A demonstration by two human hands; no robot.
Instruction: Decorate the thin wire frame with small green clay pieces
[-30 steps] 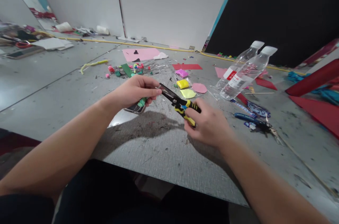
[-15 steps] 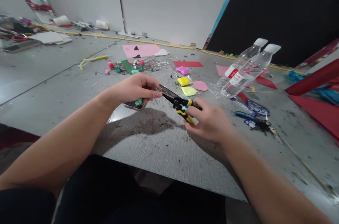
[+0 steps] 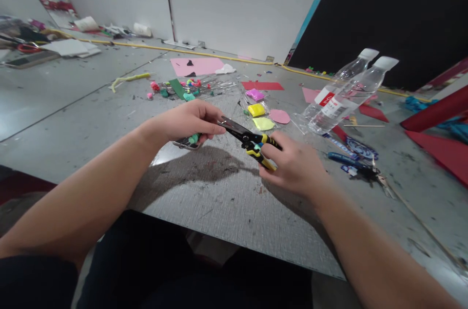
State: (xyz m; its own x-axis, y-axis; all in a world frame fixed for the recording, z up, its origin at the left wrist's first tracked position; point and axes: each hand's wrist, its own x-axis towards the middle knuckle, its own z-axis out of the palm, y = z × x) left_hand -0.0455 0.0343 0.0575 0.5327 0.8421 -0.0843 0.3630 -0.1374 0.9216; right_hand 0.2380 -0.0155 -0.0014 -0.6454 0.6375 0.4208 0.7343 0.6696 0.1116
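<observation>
From afar, my right hand [image 3: 297, 165] clasps one pair of pliers [image 3: 247, 139], two bottles [image 3: 334, 107] at two o'clock; whether my left hand [image 3: 193, 122] pinches anything, I can't tell.

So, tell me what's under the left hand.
Beneath the left hand, part of a dark flat object and some green bits show; the hand covers the rest.

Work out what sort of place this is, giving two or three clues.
Probably a craft workspace: a pink paper sheet, small coloured packets on a scuffed grey table, and a plier-like tool in the right hand.
</observation>
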